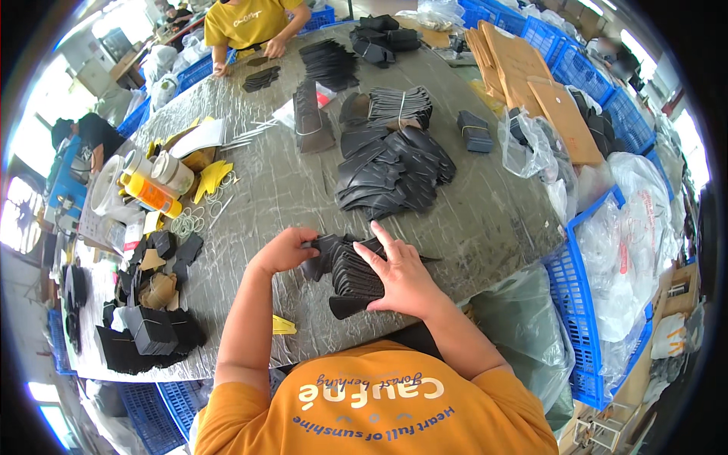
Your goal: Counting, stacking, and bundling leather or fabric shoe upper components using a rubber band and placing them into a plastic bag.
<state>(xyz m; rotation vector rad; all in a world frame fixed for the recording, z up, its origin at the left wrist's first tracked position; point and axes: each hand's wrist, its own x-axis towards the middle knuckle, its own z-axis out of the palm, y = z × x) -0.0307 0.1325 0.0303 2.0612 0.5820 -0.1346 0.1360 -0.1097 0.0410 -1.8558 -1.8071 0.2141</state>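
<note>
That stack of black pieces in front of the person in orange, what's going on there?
A person at a grey table is handling a fanned stack of black cut pieces. The left hand grips the stack's far end, while the right hand lies flat on top with fingers spread. A bigger pile of black pieces sits further back, and rubber bands lie to the left. Another person in yellow works at the far end.

Single head view, looking steeply down from above onto bench [303,189] near edge; close, wide fisheye.
</note>
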